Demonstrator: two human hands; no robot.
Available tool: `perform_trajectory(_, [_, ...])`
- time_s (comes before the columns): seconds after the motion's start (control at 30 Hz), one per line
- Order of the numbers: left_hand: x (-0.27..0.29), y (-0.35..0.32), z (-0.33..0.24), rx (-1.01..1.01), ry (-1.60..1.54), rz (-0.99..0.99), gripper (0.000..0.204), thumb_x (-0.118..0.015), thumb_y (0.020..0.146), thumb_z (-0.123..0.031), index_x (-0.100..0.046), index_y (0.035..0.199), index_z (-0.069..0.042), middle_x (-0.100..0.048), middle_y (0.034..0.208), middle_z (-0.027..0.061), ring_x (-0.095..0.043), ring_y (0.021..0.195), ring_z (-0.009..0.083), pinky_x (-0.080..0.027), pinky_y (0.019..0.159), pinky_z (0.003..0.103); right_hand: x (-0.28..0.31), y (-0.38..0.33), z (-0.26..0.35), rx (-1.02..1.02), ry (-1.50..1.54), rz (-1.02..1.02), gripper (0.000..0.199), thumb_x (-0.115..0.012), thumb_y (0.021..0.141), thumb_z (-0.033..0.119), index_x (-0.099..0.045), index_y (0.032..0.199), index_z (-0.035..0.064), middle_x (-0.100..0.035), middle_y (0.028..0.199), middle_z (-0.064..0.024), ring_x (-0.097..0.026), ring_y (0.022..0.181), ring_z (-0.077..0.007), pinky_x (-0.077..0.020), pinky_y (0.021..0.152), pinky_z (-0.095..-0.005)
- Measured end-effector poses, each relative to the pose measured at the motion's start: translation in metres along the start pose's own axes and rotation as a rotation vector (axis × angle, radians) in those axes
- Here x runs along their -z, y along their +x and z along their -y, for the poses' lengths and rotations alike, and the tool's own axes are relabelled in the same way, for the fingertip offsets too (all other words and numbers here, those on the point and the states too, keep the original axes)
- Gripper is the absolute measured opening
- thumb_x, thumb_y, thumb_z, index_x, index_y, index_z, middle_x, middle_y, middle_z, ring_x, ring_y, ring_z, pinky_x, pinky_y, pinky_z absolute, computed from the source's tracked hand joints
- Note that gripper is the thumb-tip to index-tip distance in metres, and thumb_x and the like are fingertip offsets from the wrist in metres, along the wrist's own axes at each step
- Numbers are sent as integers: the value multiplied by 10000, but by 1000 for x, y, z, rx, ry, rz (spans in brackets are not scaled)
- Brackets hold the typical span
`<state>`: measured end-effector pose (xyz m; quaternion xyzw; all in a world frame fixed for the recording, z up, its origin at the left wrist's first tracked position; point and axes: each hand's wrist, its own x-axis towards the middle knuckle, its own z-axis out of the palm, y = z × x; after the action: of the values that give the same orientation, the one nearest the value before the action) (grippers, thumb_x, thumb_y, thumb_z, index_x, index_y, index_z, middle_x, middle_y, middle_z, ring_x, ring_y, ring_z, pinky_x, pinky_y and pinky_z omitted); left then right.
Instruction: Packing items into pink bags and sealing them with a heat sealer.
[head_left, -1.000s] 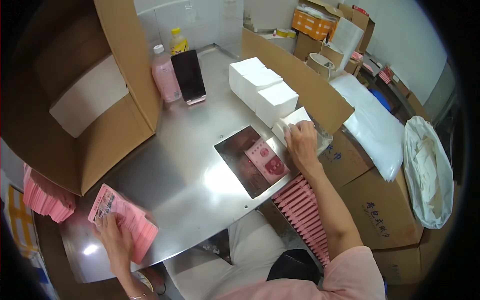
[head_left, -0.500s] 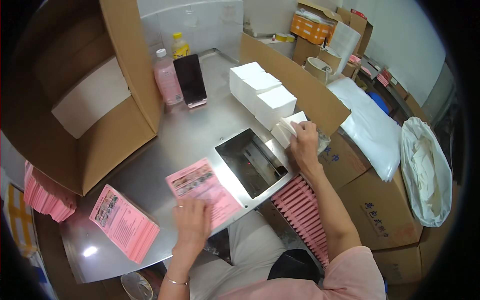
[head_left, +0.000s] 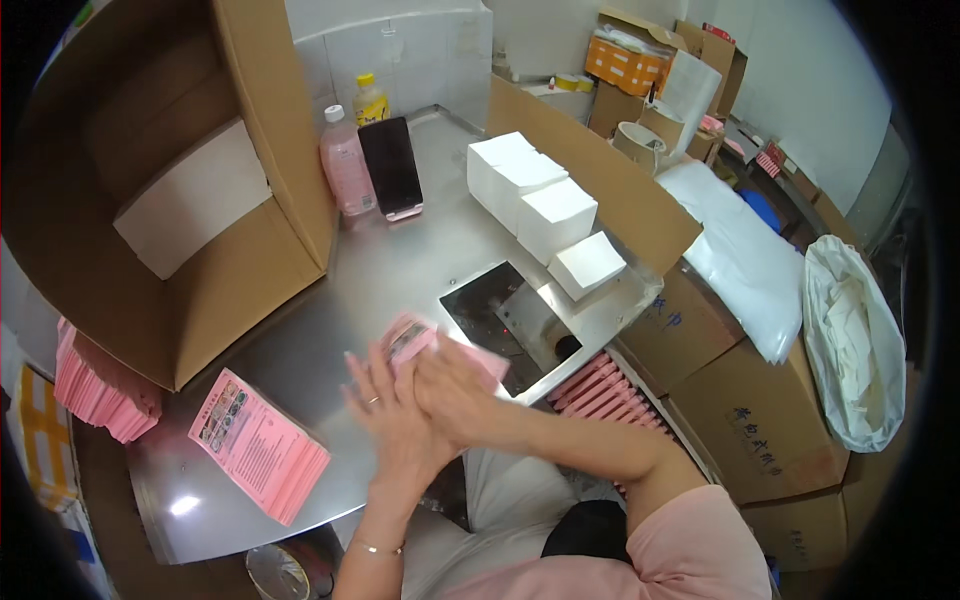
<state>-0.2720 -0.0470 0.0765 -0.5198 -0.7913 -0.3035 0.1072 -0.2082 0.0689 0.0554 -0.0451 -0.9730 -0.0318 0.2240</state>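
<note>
A pink printed paper packet (head_left: 411, 336) lies on the steel table beside a rectangular opening (head_left: 505, 320), mostly covered by my hands. My left hand (head_left: 395, 415) rests at its near left side, fingers stretched and spread, a ring on one finger. Crossing in from the right, my right hand (head_left: 455, 395) lies over the packet and against the left hand. Its fingers are blurred and partly hidden, so whether it grips a napkin or the packet does not show. White folded napkins (head_left: 530, 190) stand in blocks beyond the opening, a smaller stack (head_left: 588, 264) nearest it.
A stack of pink printed packets (head_left: 258, 445) sits at the left. Behind it an open carton (head_left: 200, 320) faces me. A phone on a stand (head_left: 392, 170) and two bottles (head_left: 345, 160) are at the back. More pink packets (head_left: 605, 392) fill a box below the right edge.
My right hand has left the small napkin stack and swung left onto the pink packet, meeting my left hand. The left hand's fingers have spread. The view has shifted slightly.
</note>
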Motion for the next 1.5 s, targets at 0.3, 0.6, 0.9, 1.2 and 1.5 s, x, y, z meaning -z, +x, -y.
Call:
perform_trajectory(0.3, [6, -2, -3, 60, 248, 39, 531, -713, 800, -431, -644, 1231, -128, -472, 1334, 215, -433, 1158, 393, -321, 922, 494, 58, -77, -155, -615, -383, -316, 240, -677, 859, 144, -654, 1052, 3, -578, 956, -145, -554, 943, -320, -420, 868, -479])
perform_trajectory(0.6, [11, -2, -10, -17, 261, 217, 506, -717, 802, -428, -628, 1132, -54, -562, 1126, 165, -512, 1017, 343, -397, 832, 499, 56, -89, -172, -597, -183, -352, 201, -645, 836, 44, -683, 1030, 5, -599, 967, -155, -566, 935, -331, -467, 813, -450])
perform_trajectory(0.9, [22, -2, 12, -62, -64, 191, 716, -788, 667, -316, -556, 1310, -101, -518, 1022, 163, -509, 940, 345, -405, 802, 462, 50, -60, 8, 274, 274, -250, 339, -609, 826, 40, -590, 1154, -46, -603, 1109, -232, -604, 997, -393, -370, 1029, -675])
perform_trajectory(1.2, [53, -19, 16, -14, -232, 231, 696, -693, 805, -60, -459, 1460, -40, -586, 939, 124, -556, 796, 306, -449, 771, 439, -12, -33, -91, -439, 341, -110, 219, -641, 894, 223, -659, 935, 9, -680, 969, -244, -664, 959, -393, -451, 947, -615])
perform_trajectory(1.5, [119, -56, 104, 285, 252, -320, 235, -576, 726, -65, -551, 960, -68, -546, 1167, 168, -485, 1113, 390, -337, 1037, 541, 51, -55, -125, -534, -347, -278, 216, -656, 846, 142, -644, 1039, 44, -611, 894, -124, -594, 879, -298, -455, 743, -424])
